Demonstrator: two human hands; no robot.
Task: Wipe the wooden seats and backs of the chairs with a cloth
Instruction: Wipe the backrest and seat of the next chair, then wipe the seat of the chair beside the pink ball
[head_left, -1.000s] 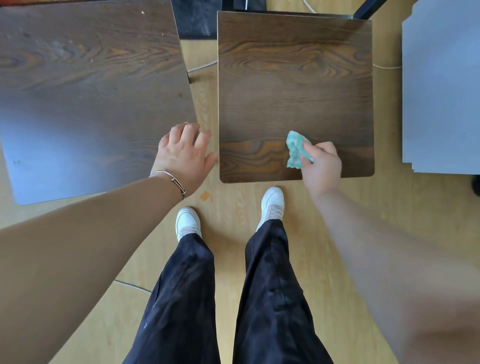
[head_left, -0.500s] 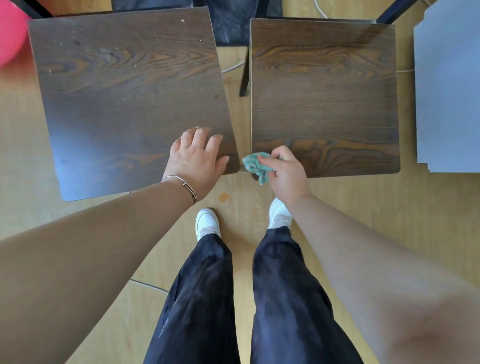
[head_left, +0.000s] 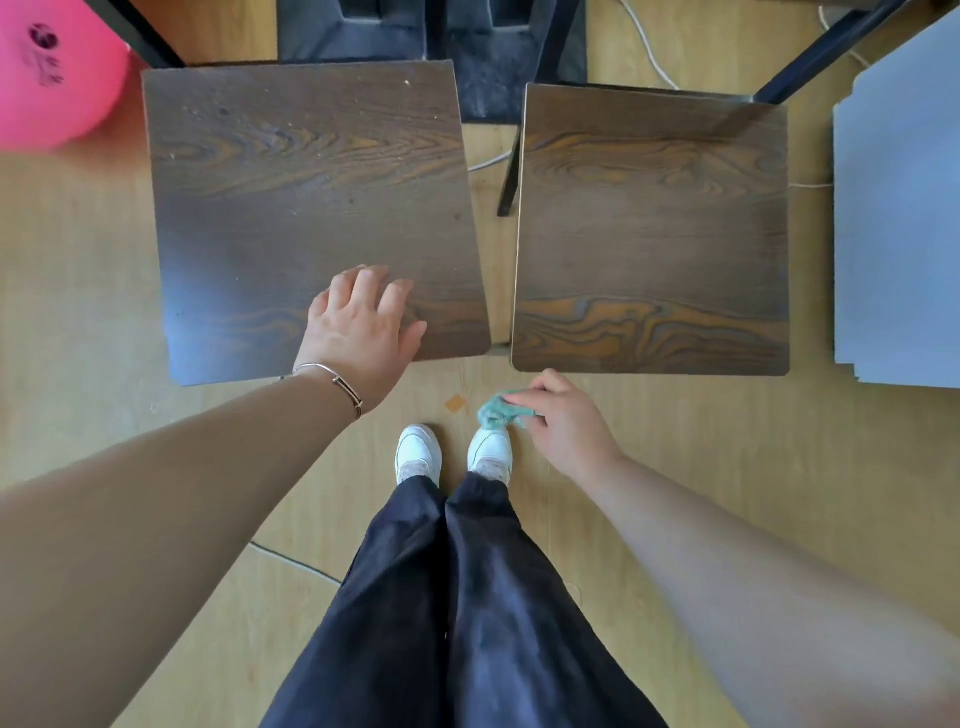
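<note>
Two seats, left seat (head_left: 311, 208) and right seat (head_left: 649, 234), sit side by side. The left hand (head_left: 358, 332) lies flat on the left seat. The right hand (head_left: 563, 421) pinches a cloth (head_left: 498, 410).

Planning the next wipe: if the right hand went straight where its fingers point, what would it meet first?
Probably the near right corner of the left seat, beside the left hand; height is unclear.

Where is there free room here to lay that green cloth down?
The right seat is wholly bare. The left seat is free beyond the left hand at its front edge. The gap between the seats is narrow, with a chair leg in it.
</note>
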